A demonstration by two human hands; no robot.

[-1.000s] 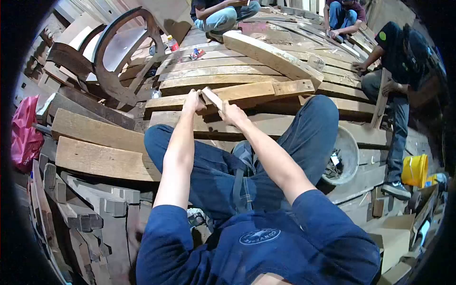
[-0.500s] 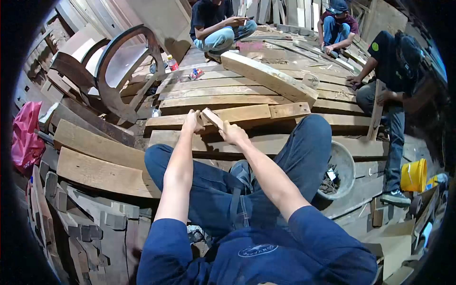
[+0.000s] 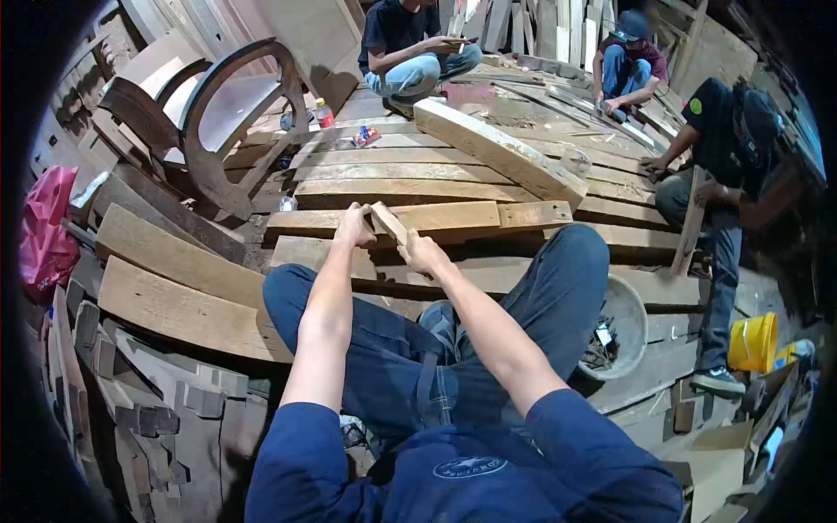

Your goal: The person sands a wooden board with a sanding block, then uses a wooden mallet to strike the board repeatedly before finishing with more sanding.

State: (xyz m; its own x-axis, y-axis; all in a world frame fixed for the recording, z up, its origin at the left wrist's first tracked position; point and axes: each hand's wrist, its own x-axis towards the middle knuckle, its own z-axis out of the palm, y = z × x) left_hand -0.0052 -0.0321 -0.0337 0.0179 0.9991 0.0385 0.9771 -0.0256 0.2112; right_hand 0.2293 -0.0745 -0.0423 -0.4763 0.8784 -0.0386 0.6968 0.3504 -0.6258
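A short, pale wooden block point(image 3: 389, 223) is held at a slant between my hands, over the long wooden beam point(image 3: 453, 214) in front of my knees. My right hand point(image 3: 425, 254) is closed around the near end of the block. At its far end, my left hand point(image 3: 354, 227) has its fingers closed against the block; part of that grip is hidden. Beneath the beam run the wide planks point(image 3: 410, 189) of a slatted wooden surface.
A grey basin point(image 3: 632, 336) with dark scraps sits by my right knee. A thick timber point(image 3: 497, 148) lies ahead. To the left are curved boards point(image 3: 183, 305) and a curved wooden frame point(image 3: 196, 131). Several people crouch or sit ahead and to the right, near a yellow bucket point(image 3: 752, 342).
The block has tilted a little between my hands, with its broad face turned differently. My view has shifted slightly. The crouching person at the far right back has moved a hand along a board.
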